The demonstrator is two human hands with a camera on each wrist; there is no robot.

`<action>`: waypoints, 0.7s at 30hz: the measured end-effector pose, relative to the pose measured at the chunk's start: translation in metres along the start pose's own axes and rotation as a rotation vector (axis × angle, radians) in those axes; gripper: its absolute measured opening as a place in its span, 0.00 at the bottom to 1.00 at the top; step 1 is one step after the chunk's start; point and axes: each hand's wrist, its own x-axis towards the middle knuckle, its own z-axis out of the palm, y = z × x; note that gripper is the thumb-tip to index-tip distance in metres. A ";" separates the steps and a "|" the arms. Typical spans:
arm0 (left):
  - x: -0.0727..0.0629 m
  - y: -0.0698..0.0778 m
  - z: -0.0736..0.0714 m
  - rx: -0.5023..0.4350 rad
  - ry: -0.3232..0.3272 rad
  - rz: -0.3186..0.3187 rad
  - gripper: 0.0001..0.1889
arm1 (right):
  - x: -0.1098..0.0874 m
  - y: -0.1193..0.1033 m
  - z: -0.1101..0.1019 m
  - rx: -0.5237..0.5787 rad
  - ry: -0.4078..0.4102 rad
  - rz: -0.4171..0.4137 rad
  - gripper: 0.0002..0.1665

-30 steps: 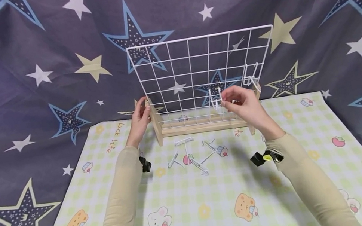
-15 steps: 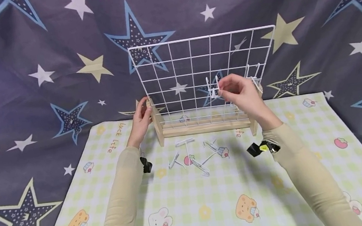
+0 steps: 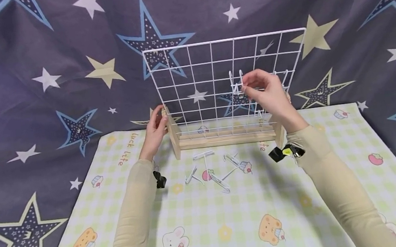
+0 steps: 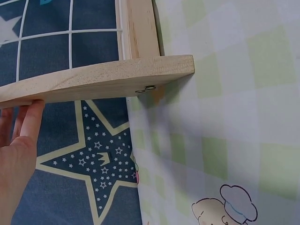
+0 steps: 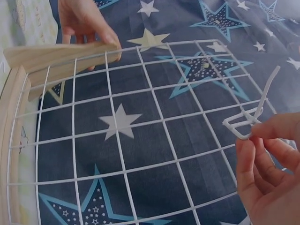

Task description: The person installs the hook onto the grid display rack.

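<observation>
A white wire grid (image 3: 211,62) stands upright in a wooden stand (image 3: 226,140). My left hand (image 3: 154,126) grips the left wooden side piece (image 4: 117,77), thumb at its edge and fingers round the back. Between thumb and fingertips, my right hand (image 3: 268,94) pinches a white wire hook (image 3: 237,87) with two prongs pointing up. That hook is in front of the grid's right half; whether it touches the wires I cannot tell. Another white hook (image 3: 286,74) hangs on the grid at the far right, partly hidden behind my right hand.
Several loose white wire hooks (image 3: 220,183) lie on the checked tablecloth (image 3: 201,213) in front of the stand. A dark star-patterned curtain (image 3: 96,20) hangs close behind the grid.
My right hand has carried the hook upward along the front of the grid, from its lower rows to about mid-height. The left hand stays on the wooden side piece.
</observation>
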 end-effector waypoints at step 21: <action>0.000 0.001 -0.003 0.009 -0.024 0.001 0.25 | 0.006 0.024 0.007 0.035 0.150 0.190 0.11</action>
